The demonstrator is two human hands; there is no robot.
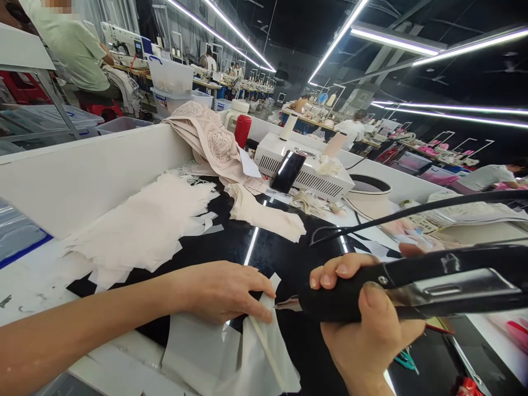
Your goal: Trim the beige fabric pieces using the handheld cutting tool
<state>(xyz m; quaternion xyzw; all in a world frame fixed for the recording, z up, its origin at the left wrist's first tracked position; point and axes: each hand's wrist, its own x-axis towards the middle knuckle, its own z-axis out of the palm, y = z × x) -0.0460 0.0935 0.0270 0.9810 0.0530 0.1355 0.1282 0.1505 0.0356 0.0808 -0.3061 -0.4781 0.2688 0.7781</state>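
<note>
My right hand (pixel 363 324) is wrapped around a black corded hand tool (pixel 342 297) with a long silver lever on its side. The tool's metal tip (pixel 289 303) points left and meets the edge of a pale fabric piece (pixel 268 352) close to my left fingertips. With thumb and forefinger closed together, my left hand (pixel 218 291) holds the upper end of a narrow cream strip (pixel 266 349) that runs down this fabric. Under my left wrist lies a whitish translucent sheet (pixel 198 352). Both rest on a glossy black work surface (pixel 305 352).
A pile of pale fabric cutouts (pixel 136 225) lies to the left. Behind are a cream fabric piece (pixel 268 214), lace-covered pieces (pixel 206 132), a phone (pixel 289 170) leaning on a white vented box (pixel 305 165), and a round container (pixel 367 192). The tool's black cable (pixel 412 209) crosses the right side.
</note>
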